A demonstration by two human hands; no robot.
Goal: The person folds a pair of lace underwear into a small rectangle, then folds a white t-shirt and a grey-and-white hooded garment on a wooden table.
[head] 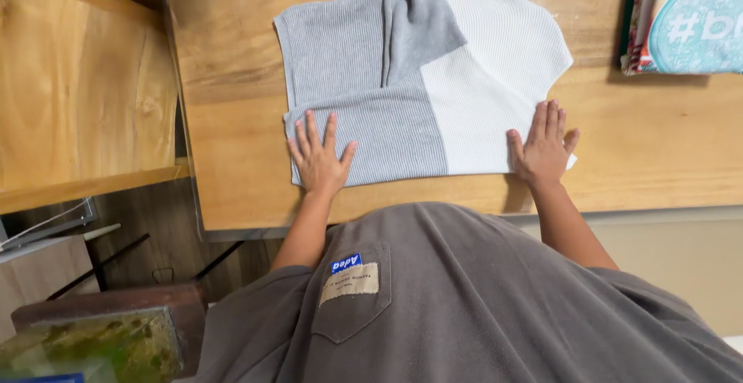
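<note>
A ribbed garment (433,73), half grey and half white, lies partly folded on a wooden table (642,143). Its near edge is folded over into a flat band. My left hand (319,159) rests flat with fingers spread on the grey near-left corner of that band. My right hand (544,147) presses flat on the white near-right corner. Neither hand grips anything. A grey flap is folded over the garment's middle at the far side.
A colourful printed cloth or bag (685,19) lies at the table's far right. A second wooden surface (77,89) stands to the left. A dark wooden box with a glass top (108,336) sits low at the left. My grey shirt (464,306) fills the foreground.
</note>
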